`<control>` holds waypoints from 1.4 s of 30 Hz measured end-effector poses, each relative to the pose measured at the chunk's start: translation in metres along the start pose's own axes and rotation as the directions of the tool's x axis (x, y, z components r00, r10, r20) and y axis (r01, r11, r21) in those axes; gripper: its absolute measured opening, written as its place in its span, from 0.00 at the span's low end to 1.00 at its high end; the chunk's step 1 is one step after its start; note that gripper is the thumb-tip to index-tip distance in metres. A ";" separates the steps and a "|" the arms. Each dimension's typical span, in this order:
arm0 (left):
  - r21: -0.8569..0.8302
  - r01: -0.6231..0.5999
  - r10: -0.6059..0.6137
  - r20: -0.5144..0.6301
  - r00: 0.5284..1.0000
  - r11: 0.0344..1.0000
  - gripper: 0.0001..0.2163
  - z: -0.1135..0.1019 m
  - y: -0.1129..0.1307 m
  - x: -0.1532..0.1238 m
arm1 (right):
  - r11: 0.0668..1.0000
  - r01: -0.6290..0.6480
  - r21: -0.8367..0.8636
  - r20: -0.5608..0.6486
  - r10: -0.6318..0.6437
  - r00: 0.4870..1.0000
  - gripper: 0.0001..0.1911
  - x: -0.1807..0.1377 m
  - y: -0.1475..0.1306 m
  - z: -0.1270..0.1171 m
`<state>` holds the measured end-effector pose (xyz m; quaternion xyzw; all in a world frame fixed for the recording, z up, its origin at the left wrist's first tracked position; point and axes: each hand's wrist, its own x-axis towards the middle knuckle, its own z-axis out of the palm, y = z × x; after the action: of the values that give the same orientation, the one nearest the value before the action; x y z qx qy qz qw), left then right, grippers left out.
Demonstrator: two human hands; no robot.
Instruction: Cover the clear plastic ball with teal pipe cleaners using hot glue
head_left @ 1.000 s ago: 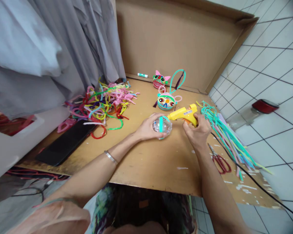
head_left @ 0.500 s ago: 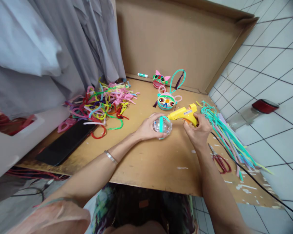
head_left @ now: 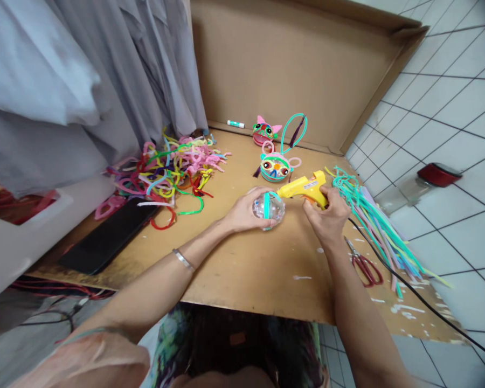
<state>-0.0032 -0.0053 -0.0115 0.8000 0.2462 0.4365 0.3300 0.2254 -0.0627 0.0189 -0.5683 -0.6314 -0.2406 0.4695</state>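
Observation:
My left hand (head_left: 246,210) is closed round a clear plastic ball (head_left: 275,213) that has a turquoise pipe cleaner strip (head_left: 267,207) running down it. In my right hand (head_left: 330,212) is a yellow hot glue gun (head_left: 305,187), gripped by its handle with fingers at the orange trigger. The gun's nozzle points left and lies close to the ball's upper right side; whether it touches cannot be made out. Just behind stands a decorated ball (head_left: 275,168) with pink ear loops, a face and a turquoise hanging loop. A second face ball (head_left: 263,132) with pink pointed ears sits farther back.
Tangled pipe cleaners (head_left: 178,167) heap at the left, beside a black phone (head_left: 107,237). Straight pipe cleaners (head_left: 380,231) and red-handled scissors (head_left: 366,267) lie right, near a black cord (head_left: 412,288). A glue stick (head_left: 236,124) lies by the cardboard wall (head_left: 286,70).

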 end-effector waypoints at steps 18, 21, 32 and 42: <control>-0.001 0.041 -0.041 0.000 0.999 0.999 0.35 0.000 0.002 0.000 | 0.977 -0.211 0.034 0.047 0.209 0.977 0.16 0.003 -0.003 0.001; 0.022 0.042 -0.042 -0.002 0.999 0.999 0.35 0.000 0.001 -0.001 | 0.909 -0.396 0.133 0.084 0.388 0.918 0.18 0.006 0.000 0.004; 0.047 0.072 -0.072 -0.001 0.997 0.996 0.36 0.000 0.002 -0.001 | 0.710 -0.630 -0.313 0.144 0.692 0.708 0.19 -0.006 0.049 0.012; 0.042 0.120 -0.118 -0.041 0.992 0.992 0.36 0.001 0.000 0.000 | 0.801 -0.422 -0.425 0.142 0.519 0.843 0.21 -0.025 0.065 0.022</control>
<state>-0.0024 -0.0057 -0.0119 0.7823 0.3095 0.4259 0.3328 0.2775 -0.0413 -0.0276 -0.8131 -0.4650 -0.1581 0.3125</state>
